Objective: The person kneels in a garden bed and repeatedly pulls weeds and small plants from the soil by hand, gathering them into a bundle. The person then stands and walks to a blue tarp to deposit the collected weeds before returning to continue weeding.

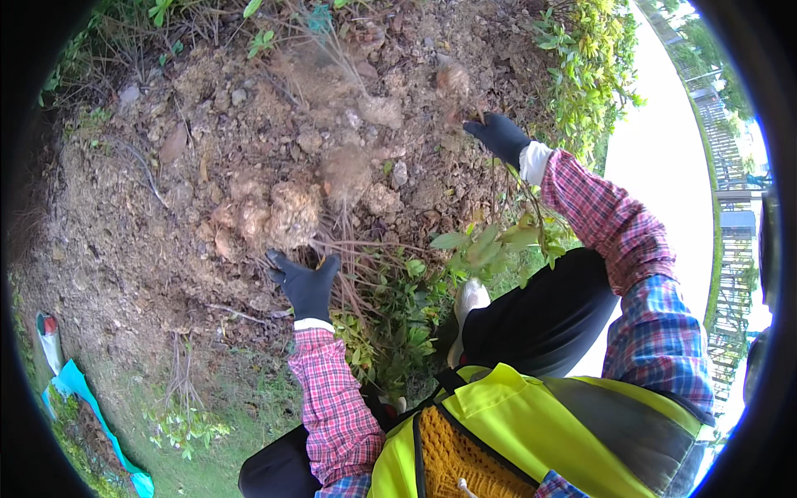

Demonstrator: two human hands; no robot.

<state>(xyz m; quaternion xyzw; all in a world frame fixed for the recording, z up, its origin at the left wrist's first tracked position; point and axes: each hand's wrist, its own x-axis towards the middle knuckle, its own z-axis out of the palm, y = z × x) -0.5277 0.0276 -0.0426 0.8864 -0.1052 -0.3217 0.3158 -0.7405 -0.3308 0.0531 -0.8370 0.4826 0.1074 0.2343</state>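
Note:
My left hand [305, 280], in a dark glove, has its thumb and fingers spread at the lower edge of a soil-covered root ball [294, 215]; whether they touch it is unclear. Beside it, another root ball [345, 174] is blurred, with thin bare stems [348, 249] running down to green leaves. In the upper right, my right hand [501, 138], also gloved, is closed around the stem of a leafy shrub. The shrub's leaves [492, 246] hang below the hand, and a blurred root ball [452, 84] shows above it. The fingertips are partly hidden.
Loose brown soil [137, 249] with stones and dry leaves spreads ahead. A low hedge [585, 81] borders a bright path [654, 124]. At the lower left are an uprooted shrub [187, 423], a turquoise sheet [103, 417] and a pale tube-like object [50, 342]. My shoe [471, 302] is beside the greenery.

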